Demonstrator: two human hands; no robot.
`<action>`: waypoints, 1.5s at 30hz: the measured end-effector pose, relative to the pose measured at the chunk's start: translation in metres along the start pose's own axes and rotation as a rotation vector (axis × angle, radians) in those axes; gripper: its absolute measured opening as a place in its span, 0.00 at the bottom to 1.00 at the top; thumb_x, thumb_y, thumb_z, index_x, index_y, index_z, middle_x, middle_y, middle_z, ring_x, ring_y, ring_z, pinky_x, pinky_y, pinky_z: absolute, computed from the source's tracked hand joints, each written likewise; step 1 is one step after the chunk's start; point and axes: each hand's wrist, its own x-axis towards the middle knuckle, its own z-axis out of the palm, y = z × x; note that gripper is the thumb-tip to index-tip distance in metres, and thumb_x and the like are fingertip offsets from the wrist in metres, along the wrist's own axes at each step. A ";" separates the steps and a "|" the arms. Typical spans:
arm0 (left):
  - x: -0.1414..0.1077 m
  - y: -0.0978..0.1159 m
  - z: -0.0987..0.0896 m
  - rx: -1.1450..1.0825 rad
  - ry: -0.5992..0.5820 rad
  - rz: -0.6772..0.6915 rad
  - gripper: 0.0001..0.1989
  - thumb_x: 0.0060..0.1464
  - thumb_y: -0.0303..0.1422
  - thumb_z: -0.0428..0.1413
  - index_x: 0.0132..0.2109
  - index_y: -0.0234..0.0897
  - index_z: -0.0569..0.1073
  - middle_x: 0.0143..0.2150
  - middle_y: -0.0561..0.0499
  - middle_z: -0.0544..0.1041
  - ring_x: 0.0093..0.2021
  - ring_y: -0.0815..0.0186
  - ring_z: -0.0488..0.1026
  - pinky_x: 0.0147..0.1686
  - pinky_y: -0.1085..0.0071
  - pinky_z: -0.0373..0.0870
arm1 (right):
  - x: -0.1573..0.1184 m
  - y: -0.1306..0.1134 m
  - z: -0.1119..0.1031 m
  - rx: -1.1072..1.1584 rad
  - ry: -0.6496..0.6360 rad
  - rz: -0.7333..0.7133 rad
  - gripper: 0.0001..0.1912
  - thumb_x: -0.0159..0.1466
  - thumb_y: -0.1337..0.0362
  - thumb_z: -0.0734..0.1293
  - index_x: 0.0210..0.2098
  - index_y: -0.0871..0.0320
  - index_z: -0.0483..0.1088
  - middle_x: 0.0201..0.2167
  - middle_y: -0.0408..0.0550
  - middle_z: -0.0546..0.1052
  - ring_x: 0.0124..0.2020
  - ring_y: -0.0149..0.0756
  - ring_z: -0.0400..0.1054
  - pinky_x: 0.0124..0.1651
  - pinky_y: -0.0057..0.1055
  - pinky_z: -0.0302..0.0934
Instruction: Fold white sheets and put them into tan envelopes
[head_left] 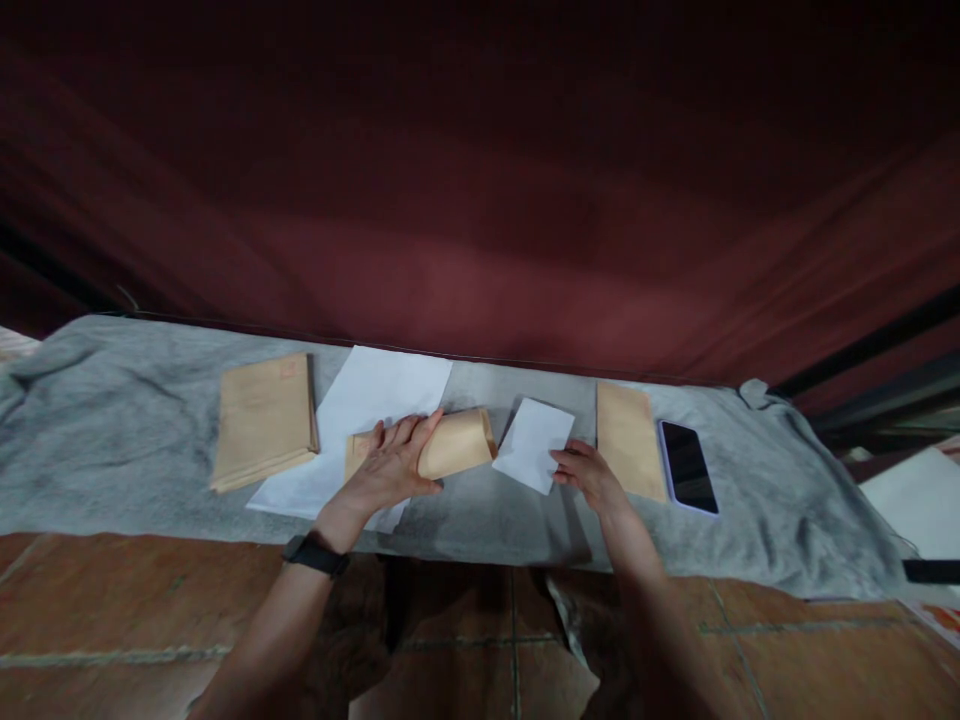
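Observation:
My left hand (397,460) lies with fingers spread over a brown paper envelope (456,443), whose right end gapes a little. Part of that envelope is covered by the hand. Between finger and thumb, my right hand (585,472) pinches the right edge of a folded white sheet of paper (534,443). The sheet's left corner is close to the envelope's gaping end; whether they touch I cannot tell. Beneath the left hand and envelope are white paper sheets (394,375) lying flat on the grey cloth.
At the left sits a stack of brown envelopes (262,420). One more brown envelope (630,440) lies right of my right hand, beside a phone (688,466) with a pale purple case. Grey cloth (135,430) covers the narrow surface; a dark red curtain (480,270) hangs behind it.

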 end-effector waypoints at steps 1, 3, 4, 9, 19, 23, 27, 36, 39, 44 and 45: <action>0.000 0.001 0.000 0.000 -0.002 -0.002 0.57 0.46 0.42 0.65 0.76 0.49 0.41 0.69 0.41 0.62 0.71 0.44 0.57 0.70 0.37 0.37 | 0.000 -0.001 0.000 0.021 0.013 -0.010 0.13 0.46 0.63 0.80 0.29 0.56 0.75 0.26 0.45 0.80 0.24 0.35 0.74 0.27 0.30 0.72; 0.000 0.002 -0.001 0.001 -0.008 -0.006 0.57 0.46 0.43 0.65 0.76 0.49 0.41 0.70 0.41 0.62 0.71 0.44 0.56 0.70 0.37 0.37 | 0.000 -0.003 0.000 0.063 0.036 -0.027 0.14 0.46 0.63 0.80 0.29 0.56 0.75 0.27 0.43 0.79 0.25 0.33 0.73 0.31 0.31 0.74; 0.000 0.002 -0.001 0.000 -0.014 -0.010 0.57 0.46 0.43 0.65 0.76 0.49 0.41 0.70 0.41 0.61 0.71 0.45 0.56 0.70 0.38 0.37 | 0.000 -0.005 0.001 0.087 0.044 -0.040 0.15 0.45 0.62 0.80 0.30 0.55 0.75 0.27 0.42 0.79 0.26 0.33 0.73 0.33 0.32 0.75; 0.001 0.005 -0.003 -0.002 -0.043 -0.036 0.59 0.45 0.45 0.65 0.76 0.48 0.40 0.70 0.40 0.60 0.72 0.45 0.54 0.70 0.38 0.38 | -0.004 -0.004 0.019 0.306 0.089 -0.137 0.18 0.44 0.63 0.81 0.30 0.54 0.73 0.28 0.38 0.78 0.27 0.31 0.73 0.40 0.35 0.78; 0.003 0.015 -0.003 -0.013 -0.065 -0.060 0.60 0.45 0.45 0.65 0.77 0.46 0.40 0.71 0.39 0.58 0.73 0.45 0.53 0.71 0.41 0.39 | -0.025 0.022 0.074 0.365 0.032 -0.193 0.17 0.50 0.56 0.79 0.36 0.52 0.75 0.37 0.42 0.82 0.35 0.35 0.77 0.45 0.36 0.77; 0.005 0.013 0.001 0.029 0.009 -0.073 0.60 0.44 0.46 0.66 0.76 0.45 0.41 0.71 0.38 0.58 0.72 0.41 0.54 0.70 0.40 0.40 | -0.025 0.025 0.075 0.274 0.094 -0.154 0.16 0.48 0.56 0.79 0.32 0.54 0.76 0.29 0.44 0.81 0.29 0.37 0.75 0.38 0.36 0.76; 0.005 0.014 0.001 0.043 0.015 -0.082 0.60 0.44 0.46 0.65 0.77 0.45 0.41 0.70 0.39 0.60 0.71 0.40 0.56 0.70 0.39 0.39 | -0.020 0.025 0.071 0.143 0.085 -0.158 0.13 0.47 0.55 0.77 0.27 0.54 0.75 0.23 0.43 0.79 0.26 0.39 0.74 0.35 0.36 0.74; 0.008 0.012 0.004 0.039 0.021 -0.051 0.62 0.43 0.46 0.67 0.76 0.44 0.41 0.70 0.37 0.60 0.71 0.38 0.55 0.70 0.37 0.38 | -0.020 0.020 0.065 0.153 0.039 -0.059 0.12 0.45 0.58 0.79 0.25 0.53 0.75 0.21 0.42 0.78 0.25 0.37 0.73 0.35 0.35 0.74; 0.009 0.014 0.004 0.017 0.023 -0.032 0.62 0.43 0.46 0.67 0.76 0.45 0.40 0.70 0.38 0.60 0.71 0.40 0.54 0.70 0.37 0.37 | -0.024 0.023 0.068 0.199 0.025 -0.049 0.13 0.44 0.56 0.79 0.25 0.54 0.76 0.22 0.41 0.78 0.27 0.36 0.74 0.37 0.35 0.74; 0.009 0.020 0.003 -0.008 0.027 -0.011 0.62 0.43 0.44 0.67 0.76 0.46 0.39 0.69 0.39 0.61 0.70 0.41 0.57 0.70 0.38 0.38 | -0.025 0.028 0.075 0.197 0.025 -0.030 0.15 0.45 0.56 0.78 0.29 0.53 0.75 0.29 0.42 0.81 0.33 0.39 0.76 0.38 0.35 0.73; 0.009 0.019 0.003 -0.011 0.029 -0.009 0.62 0.43 0.45 0.67 0.76 0.46 0.38 0.68 0.39 0.61 0.70 0.41 0.57 0.70 0.38 0.38 | -0.024 0.027 0.074 0.217 0.044 -0.032 0.16 0.45 0.56 0.78 0.31 0.52 0.74 0.30 0.43 0.81 0.35 0.40 0.76 0.39 0.35 0.72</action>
